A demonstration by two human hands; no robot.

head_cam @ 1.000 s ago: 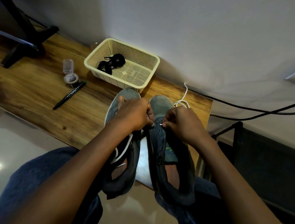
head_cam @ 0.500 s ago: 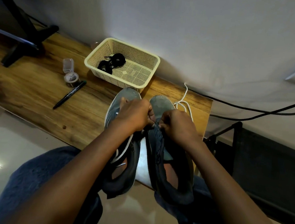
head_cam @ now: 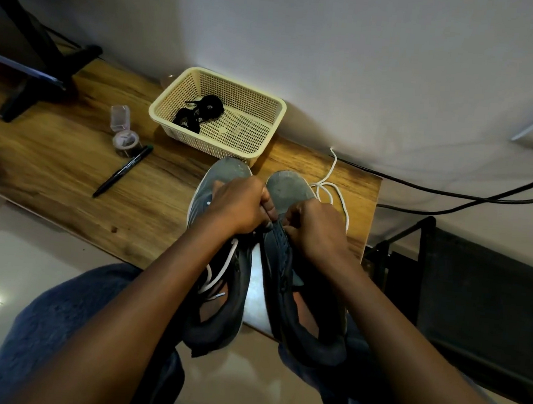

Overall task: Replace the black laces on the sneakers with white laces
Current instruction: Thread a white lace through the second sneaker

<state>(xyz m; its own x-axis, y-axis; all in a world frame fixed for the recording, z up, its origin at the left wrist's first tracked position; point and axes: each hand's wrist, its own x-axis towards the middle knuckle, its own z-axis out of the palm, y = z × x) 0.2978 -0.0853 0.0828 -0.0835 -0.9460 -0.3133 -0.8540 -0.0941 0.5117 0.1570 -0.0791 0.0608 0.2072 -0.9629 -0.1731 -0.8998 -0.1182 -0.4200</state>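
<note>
Blue-jeaned knees nearest, both forearms reaching forward over them. Two dark sneakers side by side at the near edge of the wooden table, heels overhanging toward the lap, toes pointing to the wall. Left sneaker already carrying white lace: loose white ends trailing over its tongue and opening. Right sneaker with eyelet row bare where visible.

Left hand curled over the forefoot of the left sneaker, fingers bent, thumb pressed down in the gap between the shoes; what it pinches hidden under the knuckles, cannot tell. Right hand curled tight at the upper eyelets of the right sneaker, fingertips close against the left thumb; appears to pinch the lace, though the tip itself not visible.

White lace looping on the table just beyond the right hand, running toward the wall.

Farther left: black pen, small clear container with open lid.

At the wall: cream mesh basket, black laces bundled in its left end. Black stand at far left; black cables at right.
</note>
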